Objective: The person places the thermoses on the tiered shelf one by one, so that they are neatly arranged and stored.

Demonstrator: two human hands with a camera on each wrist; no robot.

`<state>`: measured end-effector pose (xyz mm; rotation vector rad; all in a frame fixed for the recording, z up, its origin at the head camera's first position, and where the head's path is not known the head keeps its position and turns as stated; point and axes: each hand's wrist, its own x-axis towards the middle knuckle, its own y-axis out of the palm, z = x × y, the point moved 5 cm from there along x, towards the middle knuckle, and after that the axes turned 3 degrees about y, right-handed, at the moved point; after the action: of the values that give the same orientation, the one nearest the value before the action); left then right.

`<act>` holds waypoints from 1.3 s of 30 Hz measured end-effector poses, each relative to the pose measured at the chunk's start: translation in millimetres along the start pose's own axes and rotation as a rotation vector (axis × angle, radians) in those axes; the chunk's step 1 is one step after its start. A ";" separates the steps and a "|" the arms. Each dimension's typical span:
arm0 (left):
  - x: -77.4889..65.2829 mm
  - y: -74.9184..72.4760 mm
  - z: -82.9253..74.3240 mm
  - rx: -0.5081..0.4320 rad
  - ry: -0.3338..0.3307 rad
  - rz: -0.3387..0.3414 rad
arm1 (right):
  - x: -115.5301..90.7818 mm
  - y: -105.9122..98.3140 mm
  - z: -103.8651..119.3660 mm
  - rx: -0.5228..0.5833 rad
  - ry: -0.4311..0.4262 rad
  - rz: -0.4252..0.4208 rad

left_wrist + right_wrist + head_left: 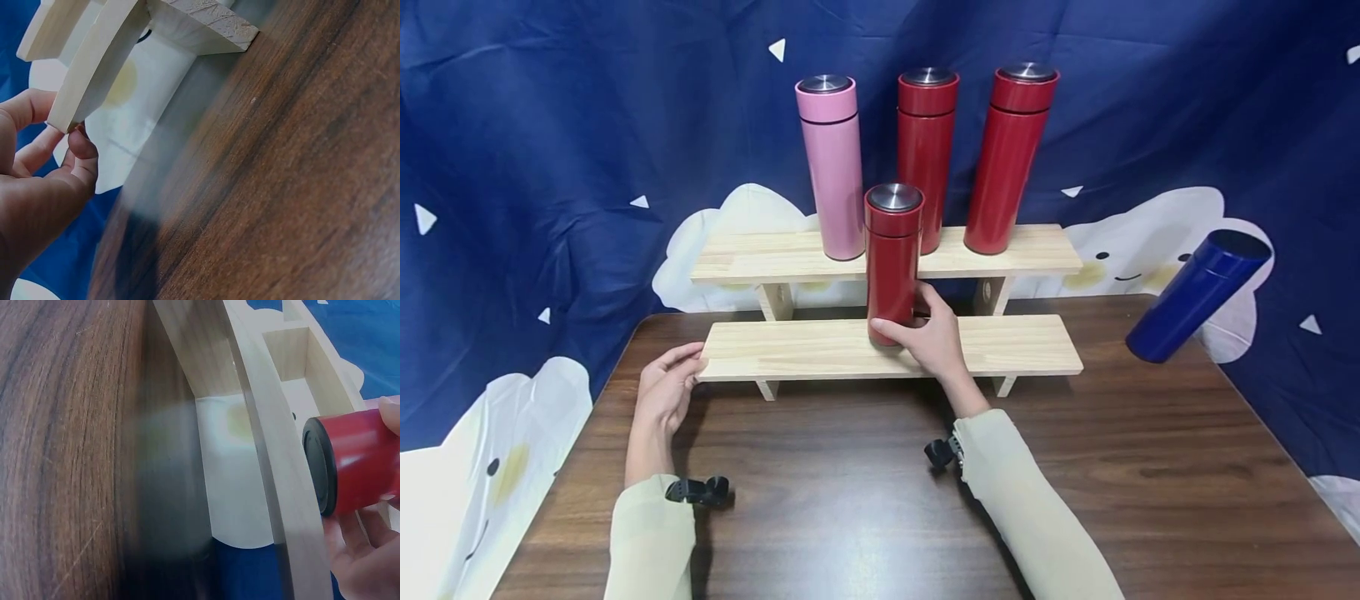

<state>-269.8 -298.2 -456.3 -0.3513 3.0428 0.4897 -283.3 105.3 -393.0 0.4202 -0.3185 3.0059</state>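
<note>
My right hand (938, 337) grips a red thermos bottle (892, 267) low on its body, thumb and fingers on opposite sides. The bottle has a shiny metal lid top and stands nearly upright over the lower board of a two-step wooden stand (1015, 346). In the right wrist view its dark base (319, 465) shows close to the board's front edge. At the left end of that same board, my left hand (666, 387) pinches the corner. The left wrist view shows thumb and fingers on either side of the board end (65, 115).
On the upper board (745, 258) stand a pink thermos (835, 175) and two more red ones, the middle red bottle (927, 150) and the right red bottle (1011, 167). A blue bottle (1198, 296) is at the brown table's (835, 500) right back edge. Behind hangs a blue curtain (587, 125).
</note>
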 end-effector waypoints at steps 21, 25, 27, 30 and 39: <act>0.6 1.0 -1.3 0.007 -0.004 -0.003 | 2.0 7.6 -6.9 -0.061 0.037 0.026; 0.7 0.0 -1.1 -0.001 -0.002 0.004 | 0.6 8.7 -8.9 -0.058 0.048 0.044; 0.6 -0.8 -0.5 -0.007 -0.003 0.008 | -0.1 9.4 -9.4 -0.057 0.052 0.048; 0.8 -1.8 0.8 -0.007 -0.010 0.014 | -0.6 10.0 -10.4 -0.061 0.060 0.049; -0.7 -1.2 1.0 -0.001 -0.009 0.004 | -1.9 10.3 -12.7 -0.042 0.062 0.064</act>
<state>-268.8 -298.8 -457.6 -0.3428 3.0348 0.4915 -286.0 97.9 -407.5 0.3189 -0.3963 3.0605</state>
